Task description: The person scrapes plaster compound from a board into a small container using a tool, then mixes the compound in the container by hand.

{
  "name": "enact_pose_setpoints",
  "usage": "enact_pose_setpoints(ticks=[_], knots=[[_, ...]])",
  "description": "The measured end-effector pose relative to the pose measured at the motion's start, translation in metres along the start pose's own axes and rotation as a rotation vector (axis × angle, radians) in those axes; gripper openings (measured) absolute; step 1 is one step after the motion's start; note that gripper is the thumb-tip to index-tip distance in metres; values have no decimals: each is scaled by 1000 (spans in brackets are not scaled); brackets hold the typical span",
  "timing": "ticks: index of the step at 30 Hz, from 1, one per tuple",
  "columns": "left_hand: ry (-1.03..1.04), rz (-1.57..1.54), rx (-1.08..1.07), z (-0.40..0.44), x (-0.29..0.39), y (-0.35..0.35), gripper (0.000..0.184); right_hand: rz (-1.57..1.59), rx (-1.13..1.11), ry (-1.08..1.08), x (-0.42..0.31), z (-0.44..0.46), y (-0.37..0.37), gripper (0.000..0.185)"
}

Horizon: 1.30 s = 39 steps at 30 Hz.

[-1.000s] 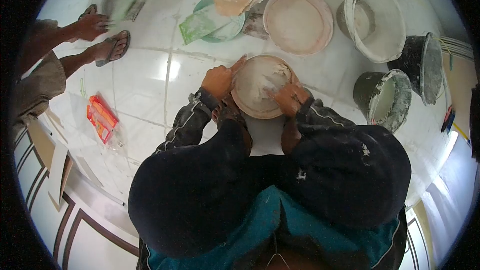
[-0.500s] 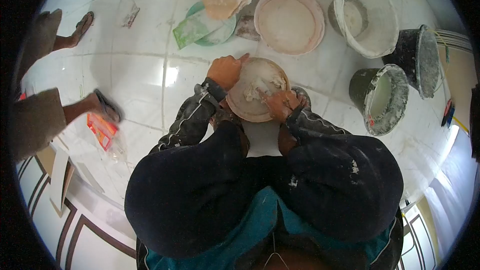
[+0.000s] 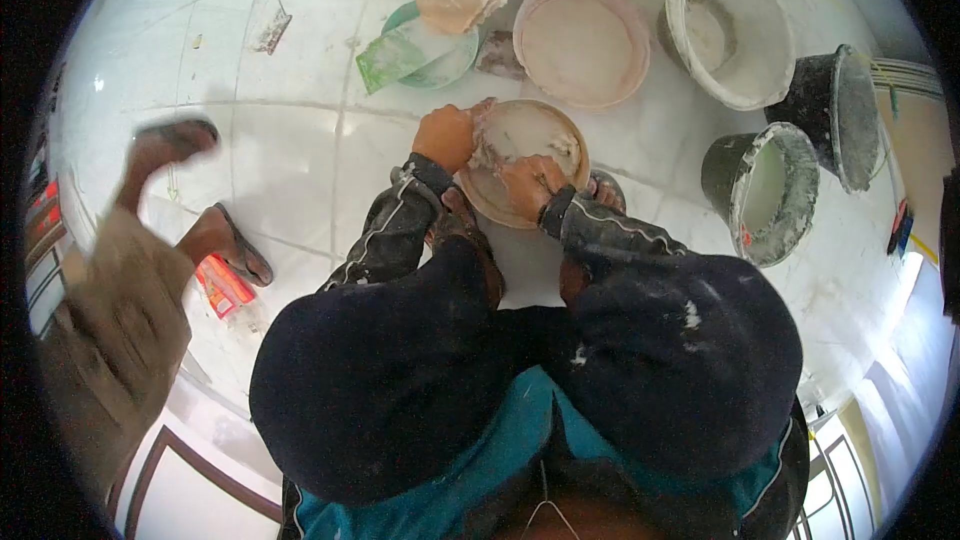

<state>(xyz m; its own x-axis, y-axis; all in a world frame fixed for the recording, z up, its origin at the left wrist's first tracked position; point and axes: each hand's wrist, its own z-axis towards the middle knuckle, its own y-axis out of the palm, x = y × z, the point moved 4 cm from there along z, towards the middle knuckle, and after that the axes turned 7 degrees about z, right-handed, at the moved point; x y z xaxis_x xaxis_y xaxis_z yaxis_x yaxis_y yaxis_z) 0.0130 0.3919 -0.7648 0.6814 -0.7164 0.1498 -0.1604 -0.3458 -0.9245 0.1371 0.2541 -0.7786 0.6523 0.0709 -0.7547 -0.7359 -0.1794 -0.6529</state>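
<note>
A round, shallow bowl sits on the floor between my feet, with whitish paste inside, lumpy near the far right wall. My left hand is closed on the bowl's left rim, its index finger stretched along the edge. Inside the bowl, my right hand is closed with its fingers down in the paste. Whether those fingers hold a tool or only paste is hidden.
A pink-rimmed basin, a green basin and a green flat piece lie ahead. White, black and grey buckets stand to the right. At left, another person's sandalled foot stands near an orange packet.
My right hand has moved left across the bowl, towards my left hand. The lumpy paste now shows at the right side. The other person has stepped, one foot blurred by motion.
</note>
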Motion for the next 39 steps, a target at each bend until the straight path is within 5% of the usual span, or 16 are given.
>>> enact_pose_setpoints(ticks=[2, 4, 7, 8, 13, 16, 23, 25, 28, 31, 37, 39], knots=[[-42, -15, 23, -3, -6, -1, 51, -112, -116, 78, 9, 1, -2, 28], [-167, -477, 62, -22, -5, -26, 50, -313, -245, 192, 21, -4, -13, 40], [-310, -765, 92, -69, 2, -10, 49, -499, -391, 311, 39, -30, -24, 58], [-321, -806, 52, -78, 7, -4, 51, -298, -293, 307, 46, -43, -30, 60], [-402, -873, 199, -75, 15, 4, 48, 352, -91, 201, 67, -93, -13, 62], [-405, -817, 202, -63, 12, 7, 46, -325, -238, 348, 43, -83, -13, 59], [-396, -554, 76, -51, 13, -6, 49, -274, -426, 272, -2, -25, -41, 60], [-345, -624, 195, -43, 10, -2, 51, -253, -418, 293, 3, -30, -46, 58], [-347, -685, 272, -39, 10, 4, 51, -396, -163, 70, -8, -31, -47, 58], [-304, -593, 282, -39, 8, 7, 50, -272, -461, 275, -8, -10, -40, 58], [-204, -695, 359, -36, 1, 9, 48, -165, -388, 255, -3, -8, -29, 55], [-228, -678, 295, -35, 1, 6, 48, -370, -168, 38, -7, -27, -28, 55]])
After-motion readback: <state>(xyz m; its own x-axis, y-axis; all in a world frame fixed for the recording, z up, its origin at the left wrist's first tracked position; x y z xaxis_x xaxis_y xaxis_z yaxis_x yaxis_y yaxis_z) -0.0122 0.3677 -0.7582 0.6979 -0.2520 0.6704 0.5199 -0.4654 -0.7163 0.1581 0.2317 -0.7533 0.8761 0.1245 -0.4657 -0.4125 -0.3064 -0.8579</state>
